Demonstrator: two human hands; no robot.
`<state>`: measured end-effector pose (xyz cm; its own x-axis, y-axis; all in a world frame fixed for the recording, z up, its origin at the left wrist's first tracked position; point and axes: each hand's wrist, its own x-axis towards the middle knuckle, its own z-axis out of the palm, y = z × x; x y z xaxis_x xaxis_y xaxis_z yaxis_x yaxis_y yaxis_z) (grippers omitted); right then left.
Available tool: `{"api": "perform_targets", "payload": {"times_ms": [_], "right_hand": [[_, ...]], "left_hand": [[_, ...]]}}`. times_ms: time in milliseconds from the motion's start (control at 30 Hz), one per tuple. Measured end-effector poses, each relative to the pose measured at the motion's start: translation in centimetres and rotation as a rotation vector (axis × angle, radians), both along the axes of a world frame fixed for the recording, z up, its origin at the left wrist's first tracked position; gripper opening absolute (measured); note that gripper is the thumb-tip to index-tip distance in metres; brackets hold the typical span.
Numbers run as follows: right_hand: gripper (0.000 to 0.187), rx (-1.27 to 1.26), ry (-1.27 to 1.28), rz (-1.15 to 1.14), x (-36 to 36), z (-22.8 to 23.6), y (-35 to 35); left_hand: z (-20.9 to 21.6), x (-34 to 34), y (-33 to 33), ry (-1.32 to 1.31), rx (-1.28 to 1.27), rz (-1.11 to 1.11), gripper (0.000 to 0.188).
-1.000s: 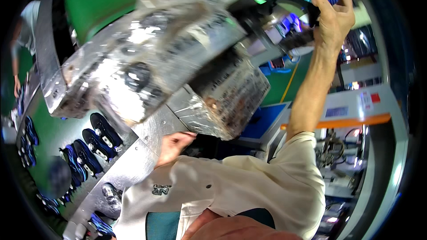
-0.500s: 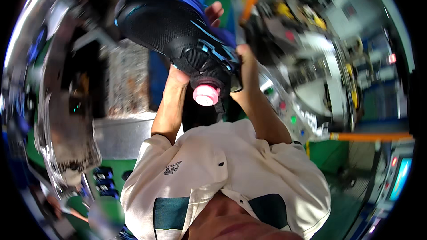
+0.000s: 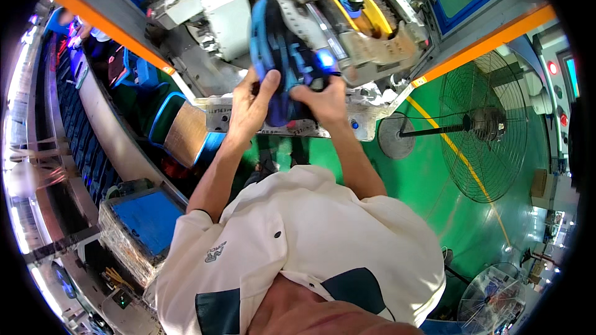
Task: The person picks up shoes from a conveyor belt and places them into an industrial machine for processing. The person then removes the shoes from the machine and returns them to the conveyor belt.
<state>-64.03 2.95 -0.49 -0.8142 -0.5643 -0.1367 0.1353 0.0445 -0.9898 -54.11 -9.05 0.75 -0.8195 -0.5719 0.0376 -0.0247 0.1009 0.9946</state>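
Blue and black, the shoe (image 3: 282, 56) is held up against the grey machine (image 3: 347, 31) at arm's reach, seemingly so it can be set squarely on the machine's fittings. Both hands clasp it from below: the left hand (image 3: 251, 108) has its grip closed round the left side, thumb on the upper, and the right hand (image 3: 323, 102) is closed round the right side.

One head-worn fisheye looks steeply down the person's white shirt (image 3: 298, 242) and out along both forearms to the grey machine (image 3: 372, 43) close ahead, green floor (image 3: 428, 167) bending off right toward the rim.
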Motion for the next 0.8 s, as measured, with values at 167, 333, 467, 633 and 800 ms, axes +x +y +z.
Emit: {"api": "perform_targets", "payload": {"times_ms": [167, 333, 467, 633, 800], "right_hand": [[0.046, -0.220, 0.060, -0.316, -6.5, -5.2, 5.8], [0.066, -0.168, 0.196, -0.579, -8.0, -4.9, 9.9], [0.079, -0.081, 0.404, -0.641, -7.7, -2.0, 8.9], [0.061, 0.121, 0.438, -0.633, -12.4, -1.0, 5.5], [0.055, 0.432, 0.412, -0.325, -26.2, 0.1, -5.1]], "left_hand": [[-3.1, -10.6, -2.9, -0.041, 0.232, -0.275, 0.059], [-8.9, -24.7, -8.8, -0.232, -0.039, -0.017, 0.074], [-14.1, -32.6, -11.7, -0.576, -0.359, 0.168, 0.084], [-16.8, -33.5, -15.6, -0.621, -0.289, 0.197, 0.066], [-11.2, -21.0, -18.7, -0.098, 0.907, 0.010, 0.022]]}}
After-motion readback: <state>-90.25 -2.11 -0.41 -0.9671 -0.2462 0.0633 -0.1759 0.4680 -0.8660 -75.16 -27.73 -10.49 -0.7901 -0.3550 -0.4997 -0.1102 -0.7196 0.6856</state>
